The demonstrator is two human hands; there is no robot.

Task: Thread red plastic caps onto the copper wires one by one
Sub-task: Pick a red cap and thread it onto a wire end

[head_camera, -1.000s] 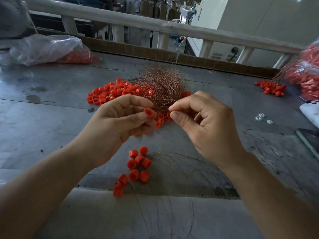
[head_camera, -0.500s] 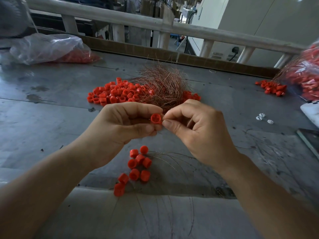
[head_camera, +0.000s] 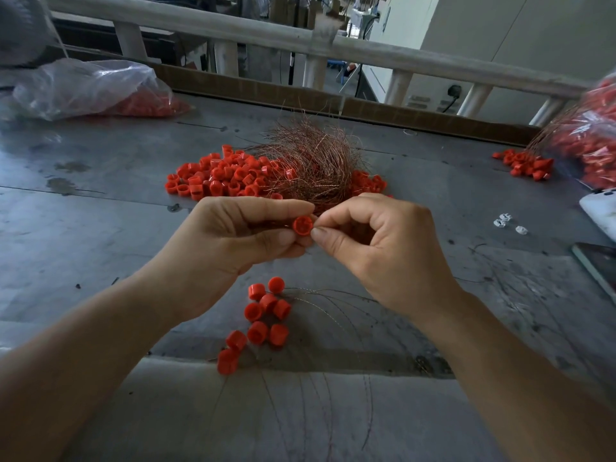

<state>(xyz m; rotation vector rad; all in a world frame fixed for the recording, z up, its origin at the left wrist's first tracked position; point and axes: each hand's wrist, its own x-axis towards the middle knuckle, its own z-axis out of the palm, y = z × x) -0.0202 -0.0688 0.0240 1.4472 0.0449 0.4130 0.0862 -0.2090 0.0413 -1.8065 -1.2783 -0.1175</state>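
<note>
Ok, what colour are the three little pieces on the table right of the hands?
The little pieces are white, clearest in the head view.

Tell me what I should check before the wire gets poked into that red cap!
1. Left hand has its grip on the red cap, thumb below, fingers above: ok.
2. Right hand pinches right beside the cap: ok.
3. Wire inside that pinch: cannot tell, too thin to see.
4. Wire tip lined up with the cap's hole: cannot tell.
5. Copper wire bundle and pile of loose caps lie just behind the hands: ok.
6. Threaded caps lie apart, nearer the person: ok.
</note>
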